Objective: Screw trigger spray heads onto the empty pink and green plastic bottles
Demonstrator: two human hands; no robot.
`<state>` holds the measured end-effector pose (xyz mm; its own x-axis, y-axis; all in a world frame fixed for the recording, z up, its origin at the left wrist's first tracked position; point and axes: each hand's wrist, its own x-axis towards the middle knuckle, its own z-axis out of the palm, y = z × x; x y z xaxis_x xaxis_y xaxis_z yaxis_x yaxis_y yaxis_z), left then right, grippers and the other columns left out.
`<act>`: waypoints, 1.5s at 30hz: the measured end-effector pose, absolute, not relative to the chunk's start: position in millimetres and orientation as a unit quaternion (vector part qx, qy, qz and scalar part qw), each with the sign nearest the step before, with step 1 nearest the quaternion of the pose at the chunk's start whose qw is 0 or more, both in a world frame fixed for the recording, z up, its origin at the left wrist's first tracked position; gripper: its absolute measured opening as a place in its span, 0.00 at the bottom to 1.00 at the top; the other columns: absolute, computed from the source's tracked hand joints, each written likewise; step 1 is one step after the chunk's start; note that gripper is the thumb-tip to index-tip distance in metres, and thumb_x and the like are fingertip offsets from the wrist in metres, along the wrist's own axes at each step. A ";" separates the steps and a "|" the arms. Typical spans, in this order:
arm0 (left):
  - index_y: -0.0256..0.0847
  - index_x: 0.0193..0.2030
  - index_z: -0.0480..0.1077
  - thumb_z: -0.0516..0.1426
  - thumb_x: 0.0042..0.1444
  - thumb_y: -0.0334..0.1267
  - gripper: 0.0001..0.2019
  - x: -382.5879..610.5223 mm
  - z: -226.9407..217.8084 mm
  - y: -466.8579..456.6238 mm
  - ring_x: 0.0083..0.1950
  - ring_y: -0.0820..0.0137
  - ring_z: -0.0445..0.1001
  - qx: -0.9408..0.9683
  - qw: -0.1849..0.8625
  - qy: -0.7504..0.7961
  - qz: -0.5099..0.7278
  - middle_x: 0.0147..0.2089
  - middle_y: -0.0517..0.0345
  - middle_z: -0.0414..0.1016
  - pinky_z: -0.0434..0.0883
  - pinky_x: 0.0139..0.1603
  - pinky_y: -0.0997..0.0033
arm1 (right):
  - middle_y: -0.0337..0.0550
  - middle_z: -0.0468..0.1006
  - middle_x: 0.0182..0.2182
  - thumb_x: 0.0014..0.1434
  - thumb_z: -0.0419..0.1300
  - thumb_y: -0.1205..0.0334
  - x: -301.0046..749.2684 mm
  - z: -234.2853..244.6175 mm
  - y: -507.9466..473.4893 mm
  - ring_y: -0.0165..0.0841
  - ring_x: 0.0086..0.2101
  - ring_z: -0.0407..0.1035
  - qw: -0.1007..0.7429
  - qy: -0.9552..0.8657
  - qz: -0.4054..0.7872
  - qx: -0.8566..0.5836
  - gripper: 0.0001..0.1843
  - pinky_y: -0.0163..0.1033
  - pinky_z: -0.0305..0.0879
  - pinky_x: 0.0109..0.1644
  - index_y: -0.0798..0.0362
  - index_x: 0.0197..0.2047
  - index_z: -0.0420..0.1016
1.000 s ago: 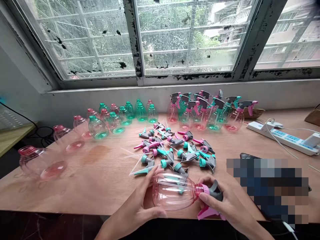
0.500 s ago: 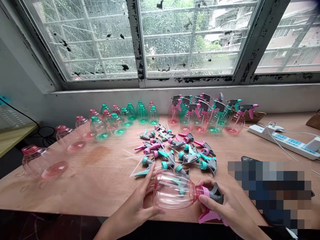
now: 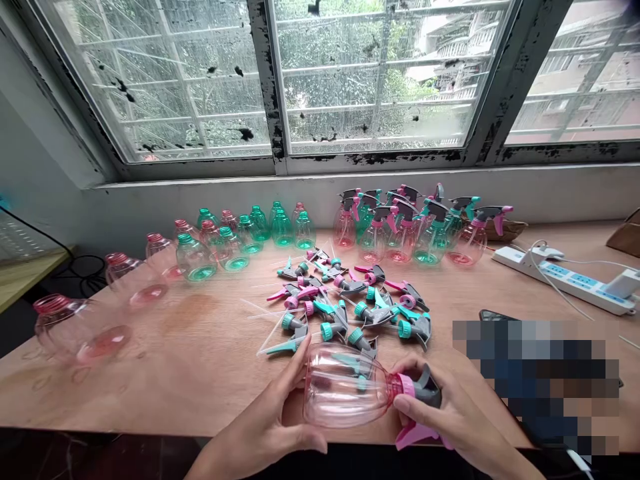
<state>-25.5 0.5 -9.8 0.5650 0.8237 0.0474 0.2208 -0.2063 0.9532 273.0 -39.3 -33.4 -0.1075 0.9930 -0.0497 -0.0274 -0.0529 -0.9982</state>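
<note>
A clear pink spray bottle (image 3: 345, 393) lies sideways in the air above the table's front edge, its base toward the left. My right hand (image 3: 435, 407) grips it at the neck, fingers and thumb closed round the pink collar (image 3: 406, 385) of the grey trigger sprayer (image 3: 427, 389); the pink trigger (image 3: 417, 435) points down. Around the base, my left hand (image 3: 270, 413) is spread, with the thumb standing off below the bottle and the index fingertip close to its upper edge. Its other fingers are partly hidden. Loose trigger sprayers (image 3: 335, 320) in teal, pink and grey lie just behind.
Several open pink and green bottles (image 3: 195, 257) stand at the left and back. Bottles with sprayers fitted (image 3: 430, 240) stand at the back right. Further right are a white power strip (image 3: 565, 277), cables and a phone (image 3: 495, 315) beside a blurred-out patch. The wooden table (image 3: 165, 373) ends just below my hands.
My left thumb has come away from the bottle and moved lower. The bottle's base has dipped slightly, and my right hand stays on the collar. The whole view has shifted a little.
</note>
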 end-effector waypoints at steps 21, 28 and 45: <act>0.66 0.78 0.38 0.66 0.61 0.42 0.49 -32.9 -16.5 3.2 0.81 0.53 0.45 0.744 0.510 0.354 0.245 0.82 0.60 0.41 0.47 0.78 0.42 | 0.36 0.79 0.24 0.56 0.74 0.47 276.6 -38.0 -35.5 0.33 0.25 0.72 0.470 -0.480 0.588 -0.451 0.21 0.34 0.68 0.29 0.52 0.41 0.75; 0.66 0.78 0.33 0.67 0.60 0.42 0.53 -32.9 -19.3 5.3 0.81 0.53 0.43 0.723 0.548 0.347 0.240 0.83 0.62 0.37 0.47 0.79 0.47 | 0.37 0.80 0.25 0.56 0.74 0.48 277.9 -41.3 -34.9 0.34 0.26 0.72 0.472 -0.480 0.586 -0.450 0.21 0.35 0.71 0.29 0.52 0.42 0.75; 0.69 0.77 0.33 0.69 0.57 0.48 0.55 -31.3 -14.9 3.9 0.81 0.53 0.44 0.708 0.578 0.333 0.231 0.83 0.65 0.38 0.49 0.79 0.51 | 0.39 0.80 0.30 0.57 0.74 0.48 282.9 -40.9 -31.8 0.34 0.28 0.72 0.441 -0.538 0.551 -0.461 0.18 0.34 0.70 0.29 0.51 0.41 0.78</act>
